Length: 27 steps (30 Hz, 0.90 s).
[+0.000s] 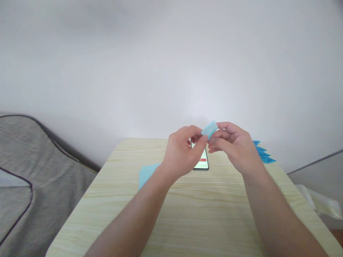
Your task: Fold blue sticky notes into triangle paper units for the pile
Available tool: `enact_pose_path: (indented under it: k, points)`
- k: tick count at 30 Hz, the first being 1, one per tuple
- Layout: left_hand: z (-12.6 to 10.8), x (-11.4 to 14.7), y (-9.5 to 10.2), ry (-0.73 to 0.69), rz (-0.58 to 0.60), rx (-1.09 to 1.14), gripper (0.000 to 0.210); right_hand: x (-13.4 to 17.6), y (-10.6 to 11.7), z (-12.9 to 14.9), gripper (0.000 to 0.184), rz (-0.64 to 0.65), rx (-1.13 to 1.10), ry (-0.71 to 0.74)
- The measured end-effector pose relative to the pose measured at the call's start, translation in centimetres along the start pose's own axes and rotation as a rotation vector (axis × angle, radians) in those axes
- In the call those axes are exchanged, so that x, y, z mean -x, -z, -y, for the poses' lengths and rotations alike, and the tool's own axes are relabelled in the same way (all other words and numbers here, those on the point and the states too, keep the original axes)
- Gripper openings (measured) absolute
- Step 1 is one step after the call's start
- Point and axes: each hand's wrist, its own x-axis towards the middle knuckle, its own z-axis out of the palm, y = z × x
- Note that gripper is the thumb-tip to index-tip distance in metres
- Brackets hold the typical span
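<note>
A small folded piece of light blue paper (pixel 209 129) is held up between my two hands, above the far part of the table. My left hand (pixel 184 150) pinches its lower left edge between thumb and fingers. On the other side, my right hand (pixel 234 144) grips its right edge, with the thumb low and the index finger along the top. Below the hands lies a phone (pixel 202 165) with its screen lit, partly covered by my left hand. The paper's exact folds are too small to make out.
A light blue paper sheet (pixel 146 175) lies left, partly under my left forearm. Darker blue pointed paper pieces (pixel 264 154) sit at the right edge of the wood-grain table (pixel 203 214). The white wall (pixel 171 71) stands behind. Grey fabric (pixel 53 192) is at left, a clear plastic bag (pixel 321 203) at right.
</note>
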Motion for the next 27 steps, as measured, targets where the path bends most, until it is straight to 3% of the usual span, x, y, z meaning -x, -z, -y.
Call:
enact_pose_path:
  k: [8, 17, 27]
  points:
    - [-0.1, 0.1, 0.2, -0.003, 0.014, -0.005, 0.011, 0.0, 0.0, -0.1, 0.031, -0.01, 0.013, 0.007]
    - [-0.3, 0.3, 0.4, -0.29, 0.084, -0.213, 0.011, -0.2, 0.0, -0.8, 0.025, -0.065, 0.085, 0.059]
    - [-0.4, 0.3, 0.5, -0.345, 0.106, -0.236, 0.012, 0.0, -0.2, -1.0, 0.024, -0.113, 0.11, 0.094]
